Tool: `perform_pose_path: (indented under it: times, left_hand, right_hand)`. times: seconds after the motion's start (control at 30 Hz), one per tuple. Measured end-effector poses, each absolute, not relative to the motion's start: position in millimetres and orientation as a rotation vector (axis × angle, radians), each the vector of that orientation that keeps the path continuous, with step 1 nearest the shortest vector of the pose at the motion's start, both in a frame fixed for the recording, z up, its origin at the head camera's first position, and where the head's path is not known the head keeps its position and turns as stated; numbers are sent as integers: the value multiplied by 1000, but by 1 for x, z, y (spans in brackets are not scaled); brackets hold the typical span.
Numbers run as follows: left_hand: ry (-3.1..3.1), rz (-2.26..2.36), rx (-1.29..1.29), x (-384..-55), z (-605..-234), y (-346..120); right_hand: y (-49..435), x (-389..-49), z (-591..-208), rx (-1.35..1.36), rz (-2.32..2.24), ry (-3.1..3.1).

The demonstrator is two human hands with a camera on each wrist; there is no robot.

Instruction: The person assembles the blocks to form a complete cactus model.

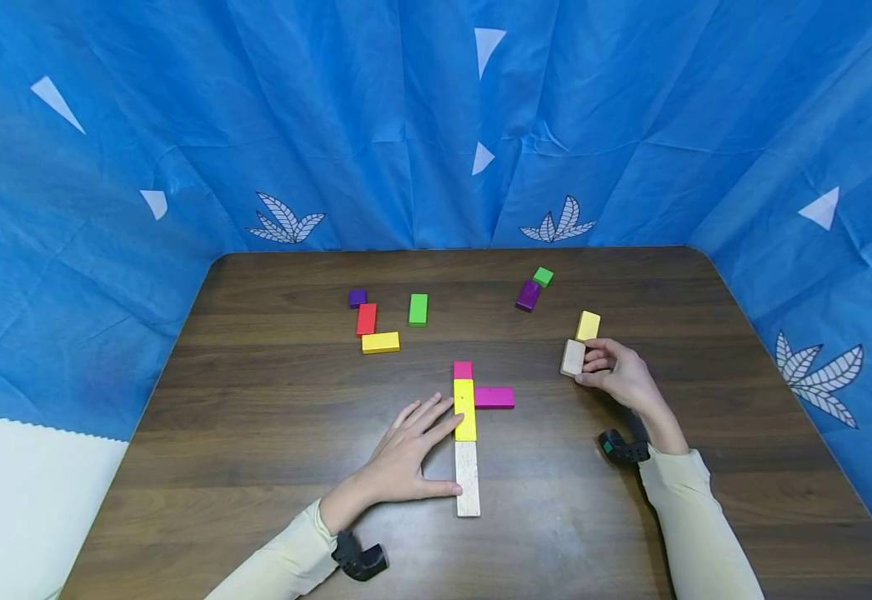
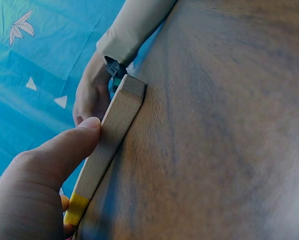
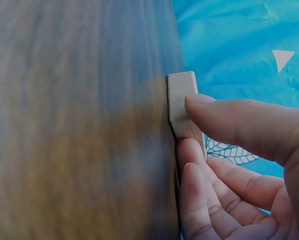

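My left hand (image 1: 404,461) lies spread beside a row of blocks, its thumb tip against a long plain wooden block (image 1: 468,479) and fingertips on a yellow block (image 1: 465,421). In the left wrist view the thumb presses the side of that wooden block (image 2: 112,135). A small magenta block (image 1: 463,370) tops the row; a longer magenta block (image 1: 494,398) sticks out to the right. Over at the right, my right hand (image 1: 619,379) pinches a short plain wooden block (image 1: 573,358) between thumb and curled fingers. Behind it sits a pale yellow block (image 1: 588,325).
At the back left lie a small purple block (image 1: 357,298), a red block (image 1: 366,319), a yellow block (image 1: 380,342) and a green block (image 1: 418,309). A dark purple block (image 1: 528,296) touches a small green block (image 1: 543,277) further right. Blue curtains (image 1: 406,125) surround the wooden table (image 1: 256,433).
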State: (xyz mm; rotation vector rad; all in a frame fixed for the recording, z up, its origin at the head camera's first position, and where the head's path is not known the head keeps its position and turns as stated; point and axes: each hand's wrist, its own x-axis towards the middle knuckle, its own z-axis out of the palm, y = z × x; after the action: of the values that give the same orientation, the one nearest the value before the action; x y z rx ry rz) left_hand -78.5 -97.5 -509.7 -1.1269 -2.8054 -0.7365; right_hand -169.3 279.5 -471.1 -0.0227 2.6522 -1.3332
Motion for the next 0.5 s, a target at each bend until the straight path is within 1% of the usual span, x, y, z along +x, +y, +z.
perform_pose_path:
  times: [0.5]
  left_hand:
    - [-2799, -732, -1129, -78, -510, -97]
  right_hand:
    - [279, -172, -468, -71, -1272, 2671]
